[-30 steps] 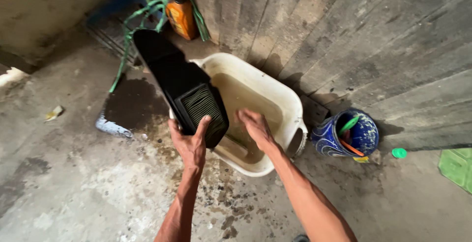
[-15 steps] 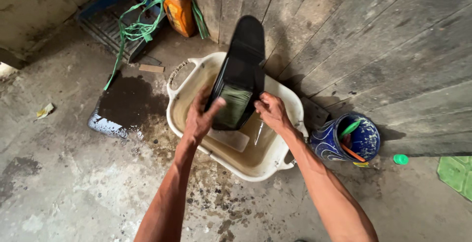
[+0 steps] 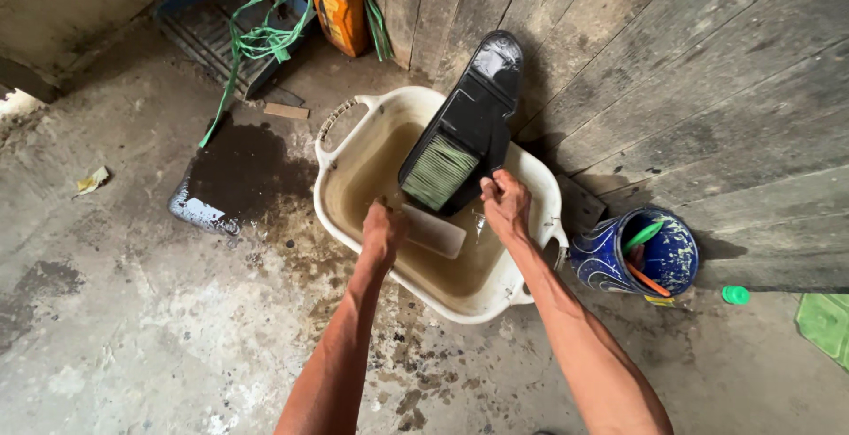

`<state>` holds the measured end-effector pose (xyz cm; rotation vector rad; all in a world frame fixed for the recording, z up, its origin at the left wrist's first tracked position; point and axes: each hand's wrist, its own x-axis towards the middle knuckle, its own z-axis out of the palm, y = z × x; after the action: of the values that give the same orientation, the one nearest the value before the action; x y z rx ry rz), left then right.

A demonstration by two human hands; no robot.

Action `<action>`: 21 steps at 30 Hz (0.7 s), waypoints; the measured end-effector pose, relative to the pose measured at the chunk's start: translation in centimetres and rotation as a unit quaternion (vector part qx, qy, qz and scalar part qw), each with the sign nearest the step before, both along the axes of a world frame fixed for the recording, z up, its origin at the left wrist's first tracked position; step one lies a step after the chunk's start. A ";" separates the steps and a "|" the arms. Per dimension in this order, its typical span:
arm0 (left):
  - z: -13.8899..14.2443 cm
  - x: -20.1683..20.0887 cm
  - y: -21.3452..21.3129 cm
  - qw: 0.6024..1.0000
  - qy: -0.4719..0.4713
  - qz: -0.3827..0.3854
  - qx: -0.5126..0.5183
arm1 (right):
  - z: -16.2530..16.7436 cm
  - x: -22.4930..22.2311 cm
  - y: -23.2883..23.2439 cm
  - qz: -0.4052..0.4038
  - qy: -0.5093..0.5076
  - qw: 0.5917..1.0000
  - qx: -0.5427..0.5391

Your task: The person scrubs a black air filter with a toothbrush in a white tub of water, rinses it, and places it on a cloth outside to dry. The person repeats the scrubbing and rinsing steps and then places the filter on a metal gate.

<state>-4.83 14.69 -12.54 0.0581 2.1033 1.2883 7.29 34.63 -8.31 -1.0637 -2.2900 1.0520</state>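
Two bare forearms reaching forward from the bottom edge, elbows cut off by the frame. Left hand (image 3: 382, 233) down over the near side of a cream plastic basin (image 3: 340, 194), knuckles up, fingers curled under and out of sight; grip impossible to judge, though seemingly at the edge of a pale rectangular piece (image 3: 435, 231) lying in the murky brown water. Right hand (image 3: 506, 205) closed around the lower corner of a black air filter housing (image 3: 473, 117), holding it tilted over the basin, its green pleated element (image 3: 439, 171) facing the camera and its upper end leaning toward the grey plank wall (image 3: 672, 72). Bottom of the basin hidden by the cloudy water. Just right of the basin, a blue patterned pot (image 3: 610, 263) with green and orange handles poking out, contents otherwise unclear. Left of the basin, a dark wet patch (image 3: 234, 174) on the concrete floor (image 3: 133, 329). Farther back, an orange bottle (image 3: 340, 11) against the wall, tangled green strapping (image 3: 265, 41) beside it, partly cut off at the top.
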 end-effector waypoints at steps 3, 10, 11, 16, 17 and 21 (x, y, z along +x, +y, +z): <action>1.5 0.1 0.0 0.998 0.052 0.000 -0.020 | 1.2 0.2 0.0 -0.012 0.064 0.998 -0.020; 8.7 2.6 -0.3 0.989 -0.056 0.010 0.139 | 6.0 1.0 -0.1 0.015 0.210 0.941 -0.264; 9.6 3.0 -0.5 0.980 -0.051 0.015 0.190 | 6.6 1.3 -0.4 0.029 0.219 0.937 -0.272; 12.0 4.1 -1.9 0.940 -0.048 0.050 0.335 | 8.5 2.3 -1.9 0.017 0.221 0.927 -0.301; 12.2 4.2 -2.2 0.940 -0.051 0.040 0.336 | 8.7 2.5 -2.1 0.016 0.218 0.928 -0.301; 13.1 4.3 -3.4 0.922 -0.071 0.027 0.379 | 9.5 3.1 -2.6 0.023 0.226 0.920 -0.320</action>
<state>-0.54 11.31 0.52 0.2330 1.3844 2.0037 10.39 32.07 1.17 -0.8498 -1.6329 1.9148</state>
